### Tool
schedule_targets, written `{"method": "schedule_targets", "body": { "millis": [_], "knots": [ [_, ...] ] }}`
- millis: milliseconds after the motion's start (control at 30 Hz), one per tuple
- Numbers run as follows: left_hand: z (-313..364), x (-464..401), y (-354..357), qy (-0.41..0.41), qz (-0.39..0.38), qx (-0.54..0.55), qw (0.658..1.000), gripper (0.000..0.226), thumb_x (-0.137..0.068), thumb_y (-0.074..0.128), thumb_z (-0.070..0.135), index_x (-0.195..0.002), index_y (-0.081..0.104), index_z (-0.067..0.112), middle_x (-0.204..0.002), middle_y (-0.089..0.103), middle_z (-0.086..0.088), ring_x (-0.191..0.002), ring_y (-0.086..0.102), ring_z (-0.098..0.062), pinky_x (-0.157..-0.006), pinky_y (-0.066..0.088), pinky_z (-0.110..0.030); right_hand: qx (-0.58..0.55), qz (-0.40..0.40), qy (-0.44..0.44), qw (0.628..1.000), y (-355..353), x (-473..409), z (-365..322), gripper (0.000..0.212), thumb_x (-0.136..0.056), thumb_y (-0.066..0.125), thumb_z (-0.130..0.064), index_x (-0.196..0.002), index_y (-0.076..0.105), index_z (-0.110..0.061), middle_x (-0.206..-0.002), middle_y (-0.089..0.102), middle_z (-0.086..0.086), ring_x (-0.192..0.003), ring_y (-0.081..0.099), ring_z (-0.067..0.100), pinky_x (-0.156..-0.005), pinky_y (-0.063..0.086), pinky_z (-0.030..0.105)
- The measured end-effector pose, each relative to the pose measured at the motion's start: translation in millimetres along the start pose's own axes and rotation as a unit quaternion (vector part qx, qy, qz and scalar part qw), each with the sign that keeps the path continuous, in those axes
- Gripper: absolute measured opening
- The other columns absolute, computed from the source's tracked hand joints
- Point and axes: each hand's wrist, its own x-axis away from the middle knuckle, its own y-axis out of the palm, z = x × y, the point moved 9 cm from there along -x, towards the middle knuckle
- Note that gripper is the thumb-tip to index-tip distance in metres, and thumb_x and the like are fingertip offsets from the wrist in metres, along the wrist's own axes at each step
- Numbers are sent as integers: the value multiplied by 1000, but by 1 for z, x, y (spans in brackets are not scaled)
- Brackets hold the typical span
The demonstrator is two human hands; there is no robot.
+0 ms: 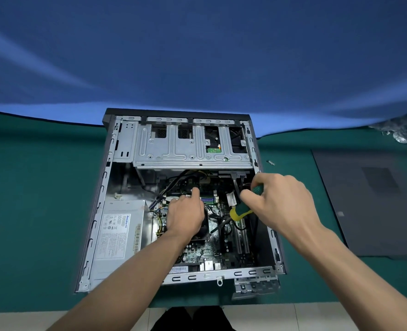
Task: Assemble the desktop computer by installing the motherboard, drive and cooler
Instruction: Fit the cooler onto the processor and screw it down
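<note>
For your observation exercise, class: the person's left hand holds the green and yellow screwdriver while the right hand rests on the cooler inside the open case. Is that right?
Not quite: the hands are swapped. The head view shows the right hand holding the green and yellow screwdriver, while the left hand rests on the cooler inside the open case.

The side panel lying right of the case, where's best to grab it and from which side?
Probably by its near long edge, coming from the front. The side panel lies flat on the green table, so only its edges offer purchase, and that edge faces the person. The right hand holds the screwdriver, so free it first.
</note>
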Motion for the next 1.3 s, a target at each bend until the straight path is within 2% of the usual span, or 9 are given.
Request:
{"method": "schedule_targets", "body": {
  "millis": [133, 267, 467, 633, 833, 1033, 1200, 1300],
  "knots": [
    [-1, 0, -1, -8, 4, 1, 1000, 17, -97, 30, 22, -102, 45, 14, -72, 61, -6, -56, 34, -22, -60, 27, -33, 3, 5, 0, 1000, 3, 0, 2, 17, -74, 55, -37, -77, 63, -22, -51, 55, -4, -58, 52, 24, -47, 29, 23],
    [-1, 0, -1, -6, 5, 8, 1000, 18, -97, 30, 22, -103, 45, 13, -71, 59, -6, -57, 36, -23, -60, 27, -33, 2, 0, -1, 1000, 8, 1, 3, 17, -75, 54, -37, -78, 63, -23, -53, 57, -4, -62, 55, 25, -48, 31, 24],
    [-1, 1, -1, 1, 3, 22, 1000, 20, -98, 27, 22, -102, 44, 13, -65, 45, -1, -59, 41, -24, -60, 28, -33, 4, -6, -2, 1000, 14, 6, 2, 19, -76, 52, -38, -77, 61, -22, -54, 57, -2, -60, 54, 24, -47, 31, 24],
    [-1, 1, -2, -3, -1, 23, 1000, 21, -98, 26, 21, -103, 44, 12, -69, 53, -4, -61, 42, -24, -61, 29, -34, -13, 2, 3, 1000, 9, 5, 2, 17, -75, 53, -38, -76, 62, -24, -50, 55, -4, -54, 50, 18, -46, 28, 21],
    [-1, 1, -4, -8, -8, 15, 1000, 22, -99, 27, 23, -106, 45, 12, -82, 64, -9, -64, 41, -25, -64, 28, -34, 1, 5, 10, 1000, 10, 4, 4, 20, -76, 53, -38, -78, 63, -21, -54, 58, -1, -59, 54, 25, -46, 29, 24],
    [-1, 2, -3, -3, -9, 19, 1000, 21, -99, 26, 22, -105, 44, 13, -80, 63, -7, -65, 42, -24, -65, 29, -34, 19, 7, 7, 1000, 9, 6, 0, 21, -77, 51, -38, -76, 61, -20, -54, 57, -2, -58, 53, 24, -46, 26, 22],
    [-1, 1, -1, 2, 3, 17, 1000, 20, -98, 27, 22, -103, 45, 13, -75, 61, -5, -62, 43, -23, -64, 30, -34, 64, 20, -14, 998, 7, 8, -17, 24, -82, 49, -42, -77, 59, -21, -54, 45, -5, -59, 45, 27, -45, 18, 24],
    [-2, 1, -2, -1, 20, 30, 999, 27, -99, 26, 32, -100, 47, 14, -72, 61, -5, -61, 45, -22, -65, 32, -34, 73, 26, -10, 997, 6, 8, -20, 27, -83, 49, -44, -76, 59, -20, -53, 40, -6, -58, 43, 27, -45, 18, 25]
  ]
}}
